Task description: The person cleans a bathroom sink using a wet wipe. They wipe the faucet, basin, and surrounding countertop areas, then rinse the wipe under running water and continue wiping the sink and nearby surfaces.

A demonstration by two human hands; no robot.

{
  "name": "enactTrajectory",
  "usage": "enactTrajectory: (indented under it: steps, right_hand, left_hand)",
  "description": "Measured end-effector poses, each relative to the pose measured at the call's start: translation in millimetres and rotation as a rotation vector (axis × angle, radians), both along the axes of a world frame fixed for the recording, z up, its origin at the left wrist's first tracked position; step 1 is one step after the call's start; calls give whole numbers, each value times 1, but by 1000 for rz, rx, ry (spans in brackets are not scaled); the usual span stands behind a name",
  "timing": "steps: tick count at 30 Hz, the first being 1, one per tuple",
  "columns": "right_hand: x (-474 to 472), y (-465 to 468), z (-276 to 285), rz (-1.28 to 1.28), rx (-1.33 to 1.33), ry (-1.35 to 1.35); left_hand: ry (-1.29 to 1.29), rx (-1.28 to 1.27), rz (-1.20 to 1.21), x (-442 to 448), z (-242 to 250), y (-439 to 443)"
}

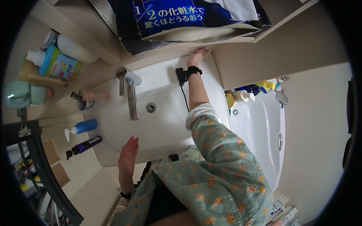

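My right hand (198,57) reaches to the back edge of the white washbasin (167,132), close to the wall below the shelf. Its fingers are partly hidden, so whether it holds anything is unclear. A black device (181,76) on a strap sits at that wrist, with a cable hanging down. Over the basin's front rim, my left hand (128,155) is raised with fingers extended and nothing in it. A chrome faucet (132,99) stands at the basin's left, its spout near the round drain (150,107).
A dark blue tissue box (169,17) with printed writing juts out overhead. Left of the basin stand a blue pump bottle (86,126), a purple pump bottle (87,143) and a cup (84,105). A shelf holds a light-blue bottle (60,63). Several bottles line the bathtub (257,132) at right.
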State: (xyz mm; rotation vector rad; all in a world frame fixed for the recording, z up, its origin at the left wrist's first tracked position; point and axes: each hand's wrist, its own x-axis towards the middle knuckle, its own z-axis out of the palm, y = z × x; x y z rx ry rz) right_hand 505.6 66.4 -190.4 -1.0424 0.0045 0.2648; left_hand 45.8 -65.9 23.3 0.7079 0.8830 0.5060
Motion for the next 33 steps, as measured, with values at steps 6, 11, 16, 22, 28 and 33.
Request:
enactTrajectory:
  steps: [6, 11, 16, 22, 28, 33]
  right_hand:
    - [-45, 28, 5, -100, 15, 112]
    - [-110, 47, 12, 204, 279, 221]
    - [-136, 35, 39, 320, 587, 617]
    - [-57, -75, 51, 334, 313, 352]
    - [31, -72, 7, 144, -1103, -719]
    - [0, -18, -23, -61, -1320, -610]
  left_hand:
    - [-18, -3, -5, -2, -7, 3]
    - [2, 27, -10, 2, -4, 7]
    - [-28, 18, -62, 7, -1, 10]
    - [-17, 29, -57, 2, 0, 9]
    - [24, 12, -43, -6, -1, -2]
    - [56, 61, -15, -10, 3, -3]
